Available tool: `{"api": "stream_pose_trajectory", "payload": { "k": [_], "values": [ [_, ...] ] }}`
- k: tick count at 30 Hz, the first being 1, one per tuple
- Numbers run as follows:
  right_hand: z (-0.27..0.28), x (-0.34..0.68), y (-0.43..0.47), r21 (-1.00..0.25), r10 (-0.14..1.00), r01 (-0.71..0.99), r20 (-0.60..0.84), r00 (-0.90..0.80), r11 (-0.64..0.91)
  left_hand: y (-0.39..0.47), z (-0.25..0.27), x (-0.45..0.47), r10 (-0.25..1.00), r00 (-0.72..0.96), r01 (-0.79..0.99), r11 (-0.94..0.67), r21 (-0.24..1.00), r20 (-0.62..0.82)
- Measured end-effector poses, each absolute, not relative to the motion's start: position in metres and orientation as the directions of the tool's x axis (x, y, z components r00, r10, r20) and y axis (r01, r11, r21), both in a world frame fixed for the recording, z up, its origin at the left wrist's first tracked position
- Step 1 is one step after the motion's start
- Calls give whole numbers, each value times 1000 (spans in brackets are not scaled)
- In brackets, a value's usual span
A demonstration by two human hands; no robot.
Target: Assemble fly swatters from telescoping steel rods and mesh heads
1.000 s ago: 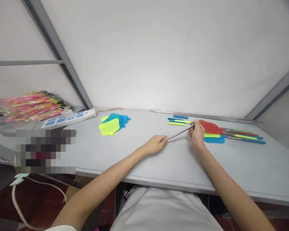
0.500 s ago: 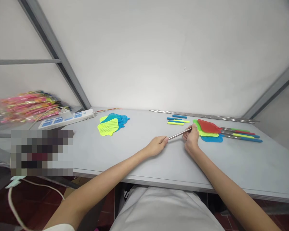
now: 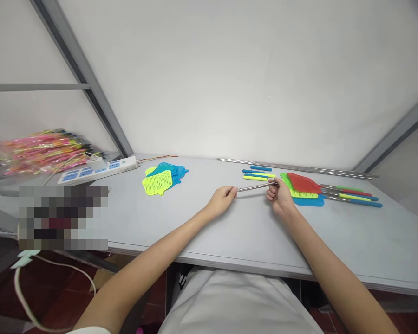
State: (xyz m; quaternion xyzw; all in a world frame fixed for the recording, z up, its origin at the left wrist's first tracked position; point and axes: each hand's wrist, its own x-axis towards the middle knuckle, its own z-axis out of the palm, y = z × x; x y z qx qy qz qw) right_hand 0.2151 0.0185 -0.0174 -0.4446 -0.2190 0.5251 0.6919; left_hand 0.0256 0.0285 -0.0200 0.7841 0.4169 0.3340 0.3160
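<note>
A thin shiny metal rod (image 3: pixel 253 187) spans my two hands above the table, nearly level. My left hand (image 3: pixel 222 200) is closed in a pinch on its left end. At its right end my right hand (image 3: pixel 280 196) grips it with curled fingers. Just right of that hand lie several fly swatters with a red fly swatter head (image 3: pixel 303 183) on top and green, yellow and blue ones beneath. Behind the rod are several loose blue and yellow handle grips (image 3: pixel 256 177). Loose fly swatter heads (image 3: pixel 157 183), yellow and blue, form a pile to the left.
Long metal rods (image 3: pixel 299 168) lie along the wall at the back of the grey table (image 3: pixel 209 250). A white power strip (image 3: pixel 97 170) sits at the left, near bagged colourful goods (image 3: pixel 42 153). A blurred-out patch (image 3: pixel 62 218) covers the left front corner.
My left hand has shifted a little left and up, so the rod is more level and more of it shows between my hands. My right hand has turned slightly, still holding its end.
</note>
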Motion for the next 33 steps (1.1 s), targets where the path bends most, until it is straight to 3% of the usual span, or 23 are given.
{"api": "stream_pose_trajectory", "payload": {
  "k": [6, 20, 33],
  "values": [
    [-16, 218, 19, -831, 939, -557, -176, 296, 20, 34, -15, 20, 902, 337, 456, -406, 792, 269],
    [-15, 218, 19, -838, 950, -546, -185, 251, -19, 38, -12, 16, 913, 296, 422, -389, 819, 282],
    [-12, 214, 14, -910, 963, -402, -194, 190, -104, 45, -12, 8, 930, 217, 433, -364, 825, 297]
  ]
}}
